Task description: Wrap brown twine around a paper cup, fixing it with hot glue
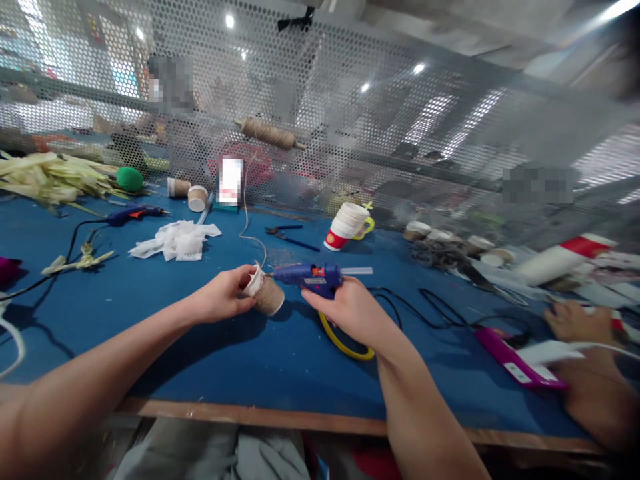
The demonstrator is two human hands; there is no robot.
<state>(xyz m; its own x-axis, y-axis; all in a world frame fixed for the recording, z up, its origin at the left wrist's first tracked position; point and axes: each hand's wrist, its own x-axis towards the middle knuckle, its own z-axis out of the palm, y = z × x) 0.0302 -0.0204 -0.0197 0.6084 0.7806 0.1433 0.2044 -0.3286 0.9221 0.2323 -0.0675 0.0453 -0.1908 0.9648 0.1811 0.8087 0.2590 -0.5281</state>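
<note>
My left hand (pixel 227 293) grips a paper cup (pixel 269 298) by its white rim, tilted above the blue table. Brown twine covers most of the cup's side. A strand of twine (pixel 245 217) runs from the cup up to a spool (pixel 270 134) on the mesh panel. My right hand (pixel 353 307) is wrapped round the handle of a blue glue gun (pixel 311 277), whose nozzle meets the cup near its rim. A clear glue stick (pixel 358 271) sticks out of the gun's back. Below this hand, scissors with a yellow handle (pixel 345 343) are partly hidden.
Pliers (pixel 295 238) and stacked cups (pixel 346 225) lie farther back. A second glue gun (pixel 133 215), white scraps (pixel 175 240) and wrapped cups (pixel 197 198) are at left. Right stand a purple power strip (pixel 520 360), cables and another person's hand (pixel 583 327). The mesh panel (pixel 320 87) bounds the table's back.
</note>
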